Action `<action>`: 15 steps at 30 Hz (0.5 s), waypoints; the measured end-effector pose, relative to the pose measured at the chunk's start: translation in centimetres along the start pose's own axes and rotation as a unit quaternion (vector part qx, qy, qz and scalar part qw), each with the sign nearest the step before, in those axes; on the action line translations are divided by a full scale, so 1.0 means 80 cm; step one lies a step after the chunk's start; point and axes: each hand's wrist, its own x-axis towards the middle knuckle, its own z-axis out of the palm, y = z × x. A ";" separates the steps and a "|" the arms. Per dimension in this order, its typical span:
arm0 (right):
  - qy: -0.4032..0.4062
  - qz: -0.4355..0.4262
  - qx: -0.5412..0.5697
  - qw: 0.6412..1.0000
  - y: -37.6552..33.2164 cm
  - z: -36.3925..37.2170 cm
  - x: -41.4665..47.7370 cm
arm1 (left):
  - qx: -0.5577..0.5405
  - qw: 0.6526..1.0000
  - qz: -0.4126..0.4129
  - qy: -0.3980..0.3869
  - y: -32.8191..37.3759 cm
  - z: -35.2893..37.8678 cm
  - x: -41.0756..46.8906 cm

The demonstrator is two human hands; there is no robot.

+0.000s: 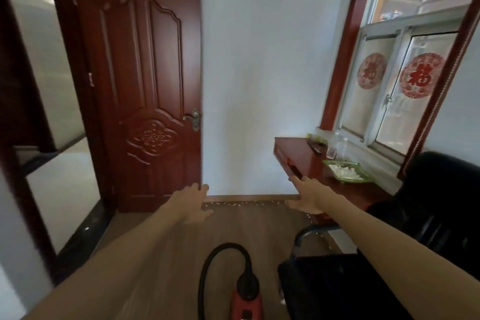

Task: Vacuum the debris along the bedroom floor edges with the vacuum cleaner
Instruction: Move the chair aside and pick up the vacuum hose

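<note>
Debris (233, 205) lies as a line of pale specks along the far skirting board, between the open door (145, 91) on the left and the desk (298, 153) on the right. Both arms reach forward; the left hand (193, 202) and right hand (309, 196) have their fingers straight and spread, grasping nothing. The red vacuum cleaner (246, 304) sits on the near floor, its black hose (205, 270) looping up, just left of a black chair (441, 202).

head | looks forward-down (wide-angle) | toward wall (259, 73) and floor (246, 228)
</note>
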 end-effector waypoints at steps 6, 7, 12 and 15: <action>0.009 -0.092 0.004 0.996 -0.105 -0.005 0.081 | -0.005 0.995 -0.093 -0.018 -0.104 0.006 -0.035; 0.011 -0.103 0.006 0.995 -0.119 -0.004 0.094 | -0.004 0.994 -0.106 -0.020 -0.118 0.005 -0.037; 0.014 -0.152 0.017 0.988 -0.172 -0.001 0.171 | -0.007 0.987 -0.159 -0.024 -0.173 -0.002 -0.035; 0.021 -0.181 0.021 0.983 -0.195 -0.007 0.216 | 0.006 0.981 -0.194 -0.030 -0.200 -0.010 -0.018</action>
